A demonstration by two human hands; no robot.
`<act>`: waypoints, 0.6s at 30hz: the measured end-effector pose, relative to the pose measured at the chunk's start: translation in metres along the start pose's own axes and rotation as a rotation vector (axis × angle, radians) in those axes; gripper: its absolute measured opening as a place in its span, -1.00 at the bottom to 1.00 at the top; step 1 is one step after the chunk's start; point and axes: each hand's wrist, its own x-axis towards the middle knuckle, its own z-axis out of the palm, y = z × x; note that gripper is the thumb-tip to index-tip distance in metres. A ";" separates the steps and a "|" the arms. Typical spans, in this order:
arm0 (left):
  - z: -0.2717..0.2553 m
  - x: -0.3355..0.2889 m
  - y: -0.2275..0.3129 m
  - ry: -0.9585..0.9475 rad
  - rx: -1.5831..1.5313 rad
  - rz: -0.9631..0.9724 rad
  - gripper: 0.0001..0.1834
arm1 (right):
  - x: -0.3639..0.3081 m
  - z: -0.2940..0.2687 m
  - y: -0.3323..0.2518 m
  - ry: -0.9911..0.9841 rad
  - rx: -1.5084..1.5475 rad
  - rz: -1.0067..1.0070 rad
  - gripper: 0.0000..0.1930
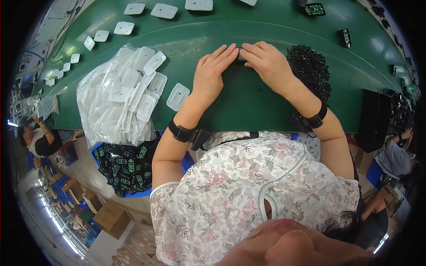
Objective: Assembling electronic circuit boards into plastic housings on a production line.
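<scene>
Over the green table, my left hand (pixel 211 73) and my right hand (pixel 269 65) meet at a small black part (pixel 240 56). The fingers of both hands are closed on it from either side and cover most of it, so its exact kind stays hidden. To the right of my right hand lies a pile of tiny black pieces (pixel 310 66). A single white plastic cover (pixel 178 96) rests near my left forearm. Beyond it, a clear plastic bag (pixel 100 95) spills many similar white covers onto the table.
More white covers (pixel 164 11) stand in a row along the far left of the green table (pixel 208 35). Black casings with circuit boards (pixel 344 38) sit at the far right. Below the table's left edge is a blue bin (pixel 144 193) of circuit boards. Other people work at both sides.
</scene>
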 end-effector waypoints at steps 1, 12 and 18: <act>-0.002 -0.001 0.003 -0.010 -0.011 0.000 -0.45 | -0.002 0.002 -0.001 0.048 -0.051 -0.042 -0.64; -0.011 0.001 0.027 -0.087 0.203 0.031 -0.44 | -0.012 -0.004 -0.012 0.132 -0.131 0.027 -0.65; -0.018 0.007 0.003 -0.119 0.147 0.090 -0.41 | -0.001 -0.005 -0.003 0.114 -0.005 0.034 -0.64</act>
